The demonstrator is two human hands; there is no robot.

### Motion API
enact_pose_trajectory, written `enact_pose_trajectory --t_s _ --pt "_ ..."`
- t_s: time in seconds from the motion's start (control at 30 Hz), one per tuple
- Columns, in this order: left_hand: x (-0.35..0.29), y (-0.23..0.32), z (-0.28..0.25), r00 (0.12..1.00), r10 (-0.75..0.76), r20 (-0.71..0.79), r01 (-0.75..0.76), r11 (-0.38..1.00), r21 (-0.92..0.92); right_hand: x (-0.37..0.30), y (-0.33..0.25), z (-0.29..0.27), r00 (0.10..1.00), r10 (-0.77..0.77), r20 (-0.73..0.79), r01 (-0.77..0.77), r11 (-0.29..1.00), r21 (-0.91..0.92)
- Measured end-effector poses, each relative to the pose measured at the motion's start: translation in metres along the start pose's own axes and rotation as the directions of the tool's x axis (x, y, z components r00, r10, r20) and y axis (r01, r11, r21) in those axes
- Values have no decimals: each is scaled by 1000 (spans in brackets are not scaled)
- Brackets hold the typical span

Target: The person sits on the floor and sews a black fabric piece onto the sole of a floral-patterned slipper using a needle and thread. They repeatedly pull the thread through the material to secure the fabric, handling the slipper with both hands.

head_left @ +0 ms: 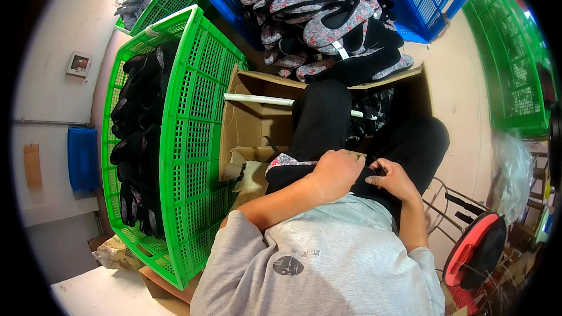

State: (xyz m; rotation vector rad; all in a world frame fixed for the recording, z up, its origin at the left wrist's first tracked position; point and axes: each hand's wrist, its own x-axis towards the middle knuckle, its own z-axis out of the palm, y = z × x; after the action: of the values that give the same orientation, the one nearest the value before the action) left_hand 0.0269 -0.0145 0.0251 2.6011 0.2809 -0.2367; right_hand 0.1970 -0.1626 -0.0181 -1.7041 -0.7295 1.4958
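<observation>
I sit with a floral-and-black fabric shoe piece (284, 160) across my lap, partly covered by my left forearm. Curled into a loose fist, my left hand (339, 168) presses on its dark part; that part runs on toward the right hand. Just to the right, my right hand (397, 180) has thumb and fingers pinched together at a small dark bit, too small to name. Beyond my knees, a heap of similar floral-and-black shoe pieces (339, 20) spills from a blue crate (430, 0).
An open cardboard box (249, 126) stands between my legs and the heap, a white rod (257, 99) across it. Left is a green crate (202, 117) of black pieces (140, 123). Another green crate (509, 58) and a red-and-black round object (468, 248) are at right.
</observation>
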Motion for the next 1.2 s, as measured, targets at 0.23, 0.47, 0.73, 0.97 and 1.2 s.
enact_pose_trajectory --t_s 0.23,0.47,0.73,0.97,1.2 --pt "-66 -8 -65 924 -149 -353 144 989 -39 -1 9 -4 996 16 90 -20 999 48" --pt "-126 -44 -50 833 -461 -307 387 881 -272 1 7 -6 984 -73 165 84 994 -67" --pt "-129 -52 -17 624 -742 -243 428 585 -689 -21 17 0 974 -212 77 190 956 225" --pt "-61 -95 -8 568 -801 -189 6 234 -972 -13 -13 37 610 -793 20 792 607 -65" --pt "-4 -150 -26 909 -407 -84 -185 -216 -959 -7 -34 88 590 -739 325 657 673 339"
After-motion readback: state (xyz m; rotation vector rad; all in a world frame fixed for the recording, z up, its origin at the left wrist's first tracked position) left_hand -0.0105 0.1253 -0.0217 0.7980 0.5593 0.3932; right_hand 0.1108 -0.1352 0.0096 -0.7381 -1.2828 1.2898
